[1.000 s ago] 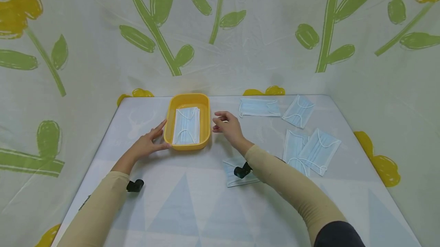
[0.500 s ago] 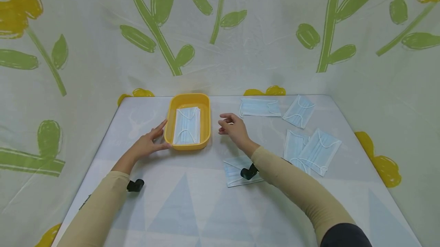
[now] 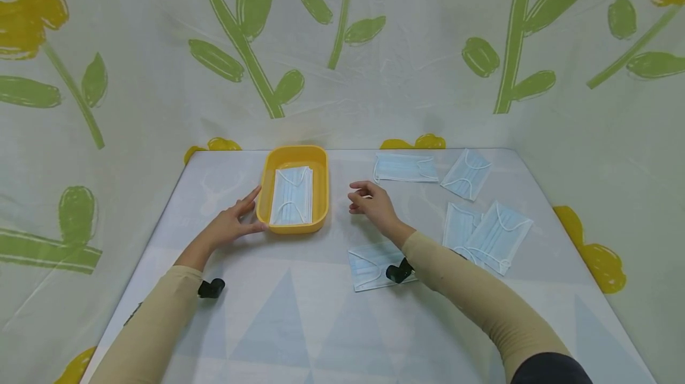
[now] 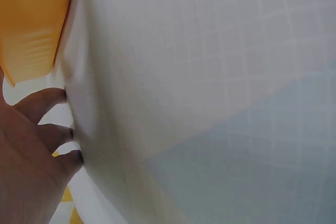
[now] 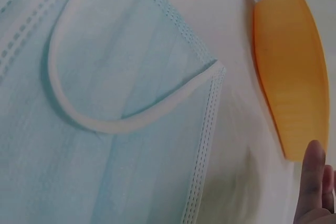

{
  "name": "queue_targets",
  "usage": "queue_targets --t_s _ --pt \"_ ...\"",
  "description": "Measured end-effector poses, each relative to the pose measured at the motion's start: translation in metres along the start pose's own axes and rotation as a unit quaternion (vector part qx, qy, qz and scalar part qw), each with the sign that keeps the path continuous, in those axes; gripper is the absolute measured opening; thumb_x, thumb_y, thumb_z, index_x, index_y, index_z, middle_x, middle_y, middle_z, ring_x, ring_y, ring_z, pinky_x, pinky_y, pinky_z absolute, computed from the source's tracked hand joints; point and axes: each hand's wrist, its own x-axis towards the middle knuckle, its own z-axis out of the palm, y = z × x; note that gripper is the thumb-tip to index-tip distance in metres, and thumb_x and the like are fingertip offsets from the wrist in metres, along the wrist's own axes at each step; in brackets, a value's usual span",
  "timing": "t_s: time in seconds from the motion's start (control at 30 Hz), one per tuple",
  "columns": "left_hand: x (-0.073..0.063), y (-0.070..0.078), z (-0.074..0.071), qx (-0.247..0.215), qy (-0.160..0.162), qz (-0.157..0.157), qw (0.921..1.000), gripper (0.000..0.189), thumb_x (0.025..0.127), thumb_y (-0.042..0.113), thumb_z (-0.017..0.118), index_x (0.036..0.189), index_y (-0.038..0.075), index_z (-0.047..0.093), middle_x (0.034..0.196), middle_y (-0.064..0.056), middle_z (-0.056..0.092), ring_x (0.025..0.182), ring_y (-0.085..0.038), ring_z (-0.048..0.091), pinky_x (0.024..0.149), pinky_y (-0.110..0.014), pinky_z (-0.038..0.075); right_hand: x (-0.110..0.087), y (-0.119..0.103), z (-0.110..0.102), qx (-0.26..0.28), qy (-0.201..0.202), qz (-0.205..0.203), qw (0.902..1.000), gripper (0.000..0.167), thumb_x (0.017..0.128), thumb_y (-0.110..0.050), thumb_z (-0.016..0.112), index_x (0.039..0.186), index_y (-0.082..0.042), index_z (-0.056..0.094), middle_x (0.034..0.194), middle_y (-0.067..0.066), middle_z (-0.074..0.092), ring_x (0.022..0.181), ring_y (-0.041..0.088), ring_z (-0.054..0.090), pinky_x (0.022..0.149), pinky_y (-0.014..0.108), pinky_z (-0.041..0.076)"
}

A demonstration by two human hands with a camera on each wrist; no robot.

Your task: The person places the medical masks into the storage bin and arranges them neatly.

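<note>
A yellow tray [image 3: 323, 194] stands near the far edge of the table, with a stack of pale blue face masks [image 3: 291, 197] lying in it. My left hand [image 3: 229, 227] rests at the tray's left side, thumb and forefinger spread along its wall; the left wrist view shows its other fingertips [image 4: 73, 158] down on the tabletop. To the right of the tray my right hand [image 3: 373, 202] hovers over the table, fingers loosely bent and holding nothing. Under the right forearm lies a face mask [image 3: 366, 268], partly hidden by the sleeve; its ear loop shows large in the right wrist view.
At the back right lie a flat face mask [image 3: 405, 167] and a slanted face mask [image 3: 465, 173]. Nearer, one face mask [image 3: 501, 232] overlaps another mask [image 3: 457, 223]. A flower-printed cloth [image 3: 417, 93] hangs behind the table [image 3: 257, 324].
My right hand has drawn away from the tray, to the right and slightly nearer. The left hand and the tray have stayed in place.
</note>
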Motion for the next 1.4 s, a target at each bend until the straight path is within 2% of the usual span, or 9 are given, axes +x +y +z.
queue_targets --t_s 0.53,0.7,0.97,1.17,1.4 --pt "0.002 -0.004 0.0 0.006 0.0 0.004 1.0 0.11 0.079 0.072 0.072 0.159 0.052 0.0 0.164 -0.016 0.028 0.154 -0.046 -0.002 0.11 -0.081 0.008 -0.01 0.006 -0.014 -0.03 -0.033 0.016 0.9989 0.04 0.1 -0.016 0.067 0.137 -0.006 0.06 0.112 0.013 0.063 0.09 0.023 0.071 0.083 0.032 0.061" --pt "0.001 -0.003 0.0 0.004 0.0 0.004 1.0 0.109 0.079 0.072 0.072 0.159 0.053 0.0 0.164 -0.016 0.028 0.154 -0.046 -0.002 0.111 -0.08 0.008 -0.013 0.008 -0.018 -0.041 -0.042 0.01 0.9982 0.041 0.099 -0.014 0.067 0.139 -0.006 0.059 0.112 0.013 0.064 0.093 0.025 0.071 0.083 0.034 0.061" --pt "0.0 -0.003 0.0 0.002 0.001 0.021 0.9998 0.107 0.083 0.067 0.072 0.16 0.051 0.001 0.163 -0.019 0.031 0.154 -0.046 0.0 0.113 -0.078 0.008 -0.018 0.019 -0.029 -0.058 -0.068 -0.011 0.9959 0.041 0.098 -0.011 0.069 0.138 -0.005 0.06 0.113 0.013 0.065 0.096 0.027 0.069 0.082 0.033 0.062" --pt "0.002 -0.005 0.001 0.006 0.0 0.019 0.9998 0.108 0.082 0.069 0.072 0.16 0.051 0.0 0.163 -0.019 0.03 0.154 -0.046 0.0 0.112 -0.079 0.008 -0.023 0.023 -0.038 -0.081 -0.081 -0.021 0.9932 0.041 0.098 -0.013 0.07 0.137 -0.005 0.06 0.116 0.013 0.066 0.097 0.026 0.066 0.084 0.035 0.061" --pt "0.003 -0.006 0.001 0.006 0.001 0.012 0.9999 0.109 0.081 0.071 0.072 0.16 0.051 0.001 0.163 -0.018 0.03 0.154 -0.046 0.0 0.112 -0.079 0.007 -0.034 0.022 -0.048 -0.119 -0.097 -0.014 0.988 0.045 0.097 -0.015 0.07 0.14 -0.011 0.059 0.117 0.01 0.066 0.098 0.025 0.064 0.083 0.034 0.059"
